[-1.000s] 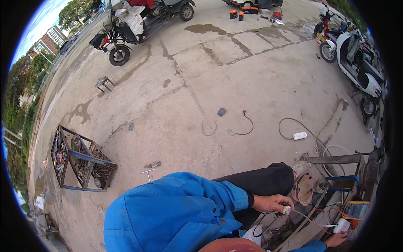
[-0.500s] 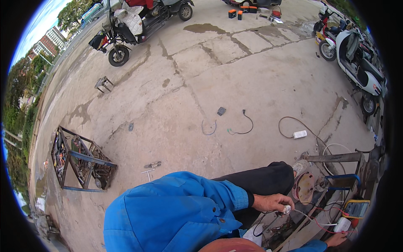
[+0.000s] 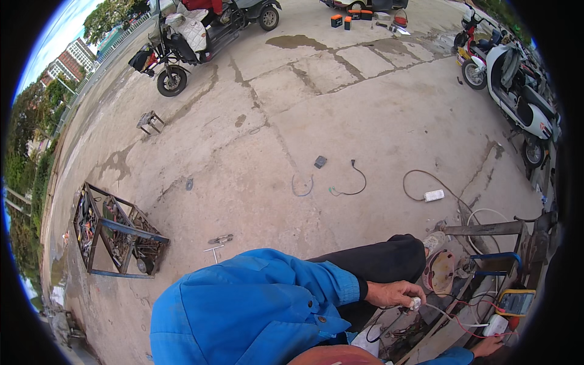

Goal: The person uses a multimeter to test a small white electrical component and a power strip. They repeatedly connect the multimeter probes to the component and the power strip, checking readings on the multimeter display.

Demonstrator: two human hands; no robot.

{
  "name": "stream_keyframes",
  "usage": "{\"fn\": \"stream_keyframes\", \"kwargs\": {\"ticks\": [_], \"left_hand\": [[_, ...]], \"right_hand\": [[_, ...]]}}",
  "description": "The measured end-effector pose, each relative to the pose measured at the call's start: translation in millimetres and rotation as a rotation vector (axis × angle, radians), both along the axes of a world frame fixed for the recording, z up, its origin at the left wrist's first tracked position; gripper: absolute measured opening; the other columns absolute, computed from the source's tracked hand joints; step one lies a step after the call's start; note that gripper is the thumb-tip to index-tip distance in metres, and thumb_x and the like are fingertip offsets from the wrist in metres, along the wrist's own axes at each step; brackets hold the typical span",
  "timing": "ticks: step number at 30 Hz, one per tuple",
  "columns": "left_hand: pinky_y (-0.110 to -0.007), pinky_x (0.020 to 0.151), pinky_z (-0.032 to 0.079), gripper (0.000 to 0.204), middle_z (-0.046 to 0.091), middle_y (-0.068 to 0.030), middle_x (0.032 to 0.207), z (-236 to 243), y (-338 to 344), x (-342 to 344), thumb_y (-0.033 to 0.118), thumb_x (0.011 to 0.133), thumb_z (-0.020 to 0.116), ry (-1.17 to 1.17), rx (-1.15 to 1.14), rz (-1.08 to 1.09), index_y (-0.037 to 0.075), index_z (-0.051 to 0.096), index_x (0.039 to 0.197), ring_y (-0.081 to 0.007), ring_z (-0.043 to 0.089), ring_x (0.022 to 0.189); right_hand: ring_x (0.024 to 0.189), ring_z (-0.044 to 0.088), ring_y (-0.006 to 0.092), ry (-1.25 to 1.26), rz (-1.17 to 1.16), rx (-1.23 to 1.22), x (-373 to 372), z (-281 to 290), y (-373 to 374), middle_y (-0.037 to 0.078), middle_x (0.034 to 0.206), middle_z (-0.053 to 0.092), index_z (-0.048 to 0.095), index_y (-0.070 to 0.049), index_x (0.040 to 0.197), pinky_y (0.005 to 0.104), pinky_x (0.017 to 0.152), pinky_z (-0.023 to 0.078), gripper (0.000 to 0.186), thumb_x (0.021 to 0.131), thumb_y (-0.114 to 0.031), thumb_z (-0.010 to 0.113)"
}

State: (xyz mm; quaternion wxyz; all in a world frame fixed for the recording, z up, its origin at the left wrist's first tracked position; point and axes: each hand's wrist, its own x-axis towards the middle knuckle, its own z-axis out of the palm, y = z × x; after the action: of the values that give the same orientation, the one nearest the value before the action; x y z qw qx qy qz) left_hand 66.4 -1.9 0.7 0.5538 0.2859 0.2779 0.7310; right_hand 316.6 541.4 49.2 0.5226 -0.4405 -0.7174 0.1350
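In the head view, the left hand has its thumb and fingertips pinched together on a small, blocky white connector, held above the cluttered inside of a worn frame made of straight, rough bars. A smooth white cable runs from near the connector toward a pale plastic box at the frame's right edge. The right hand is beside that box, close to the frame's lower right corner; its fingertips are too dim to read, so I cannot tell whether it grips anything. Just above the box lies a rectangular meter with a yellow casing and a greyish face, with thin wires bending around it. Higher on the frame sits a blue bar, and near its upper left corner a rounded, stained disc leans by a pale shoe. The jacket is matte blue cloth with dark round snaps. Beyond, on gritty, cracked concrete ground, lies an oblong white power strip.
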Motion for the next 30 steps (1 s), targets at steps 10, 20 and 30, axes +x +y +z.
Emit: {"fn": "stream_keyframes", "kwargs": {"ticks": [10,20,30], "left_hand": [[-0.032,0.091,0.049,0.037,0.063,-0.0037,0.105,-2.5,3.7,1.4,0.017,0.102,0.061,0.021,0.019,0.007,0.0,0.058,0.136,-0.0131,0.06,0.097],[-0.03,0.091,0.05,0.037,0.062,-0.0037,0.108,-4.3,2.6,2.4,0.013,0.101,0.06,0.019,0.013,0.008,0.001,0.058,0.137,-0.0121,0.06,0.097],[-0.031,0.092,0.052,0.036,0.062,-0.0033,0.112,-1.1,2.4,-1.7,0.014,0.105,0.061,0.053,-0.038,0.034,0.003,0.058,0.139,-0.0122,0.062,0.097]], "right_hand": [[0.119,0.074,0.0362,0.001,0.046,-0.007,3.3,-5.4,12.3,0.026,0.139,0.069,0.047,0.004,0.159,0.0443,0.1,0.063,0.05,0.115,-0.022,0.05],[0.112,0.076,0.0382,0.014,-0.021,0.058,-1.7,-2.4,2.3,0.028,0.13,0.073,0.059,0.006,0.146,0.0461,0.093,0.062,0.05,0.113,-0.03,0.055],[0.106,0.075,0.0424,-0.089,-0.28,-0.035,-7.4,14.9,-36.1,0.031,0.122,0.074,0.066,0.009,0.134,0.0487,0.091,0.059,0.054,0.111,-0.039,0.06]]}}
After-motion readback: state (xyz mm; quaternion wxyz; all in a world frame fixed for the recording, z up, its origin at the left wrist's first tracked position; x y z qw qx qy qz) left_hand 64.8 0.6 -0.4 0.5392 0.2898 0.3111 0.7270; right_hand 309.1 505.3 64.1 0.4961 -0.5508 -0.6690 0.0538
